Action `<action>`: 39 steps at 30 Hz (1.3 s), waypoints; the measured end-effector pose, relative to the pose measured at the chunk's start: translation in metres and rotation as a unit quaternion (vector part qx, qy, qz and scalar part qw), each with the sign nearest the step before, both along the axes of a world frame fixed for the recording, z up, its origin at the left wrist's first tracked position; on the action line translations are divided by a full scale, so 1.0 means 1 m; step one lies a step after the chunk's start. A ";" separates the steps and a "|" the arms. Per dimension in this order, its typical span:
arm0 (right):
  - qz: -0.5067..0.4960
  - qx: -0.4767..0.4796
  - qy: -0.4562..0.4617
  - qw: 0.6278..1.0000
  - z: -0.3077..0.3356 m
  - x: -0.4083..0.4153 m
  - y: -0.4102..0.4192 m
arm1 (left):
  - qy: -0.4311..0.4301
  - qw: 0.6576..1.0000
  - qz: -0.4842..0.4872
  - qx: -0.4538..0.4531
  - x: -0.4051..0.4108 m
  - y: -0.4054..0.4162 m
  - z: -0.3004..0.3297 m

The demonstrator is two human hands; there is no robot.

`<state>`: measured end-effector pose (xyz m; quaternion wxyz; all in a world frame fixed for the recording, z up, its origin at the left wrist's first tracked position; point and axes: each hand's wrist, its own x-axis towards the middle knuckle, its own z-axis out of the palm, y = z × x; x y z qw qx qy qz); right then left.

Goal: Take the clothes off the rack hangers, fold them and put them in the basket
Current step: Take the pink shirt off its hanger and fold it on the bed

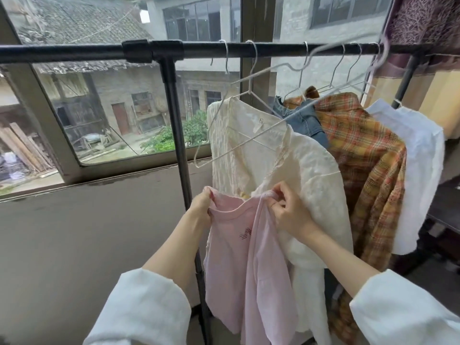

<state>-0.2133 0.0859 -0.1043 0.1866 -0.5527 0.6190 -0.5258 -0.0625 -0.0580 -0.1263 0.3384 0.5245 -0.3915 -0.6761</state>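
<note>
A pink shirt [234, 260] hangs free of any hanger in front of the rack, held up by its two shoulders. My left hand [201, 207] pinches the left shoulder and my right hand [288, 210] grips the right shoulder. Behind it a cream blouse [298, 170] hangs on a white wire hanger [251, 95] from the black rack bar [74, 52]. Further right on the bar hang a denim garment [306, 120], an orange plaid shirt [368, 165] and a white shirt [420, 155]. An empty wire hanger [219, 135] dangles left of the blouse. No basket is in view.
The rack's black upright post [179, 135] stands just left of the clothes. A window [104, 110] and a grey wall [74, 245] lie behind the rack. A purple patterned cloth [423, 23] and yellow curtain [438, 88] hang at the far right.
</note>
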 end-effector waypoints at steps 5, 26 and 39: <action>0.231 0.145 -0.086 0.958 -0.009 0.030 0.015 | -0.033 0.977 -0.017 -0.212 0.054 0.041 -0.011; 0.544 0.079 0.001 0.836 0.011 0.440 0.027 | -0.129 0.924 0.143 -0.330 0.483 0.249 0.047; 0.581 0.080 -0.134 0.799 0.036 0.748 0.145 | -0.276 0.926 0.255 -0.044 0.703 0.465 -0.062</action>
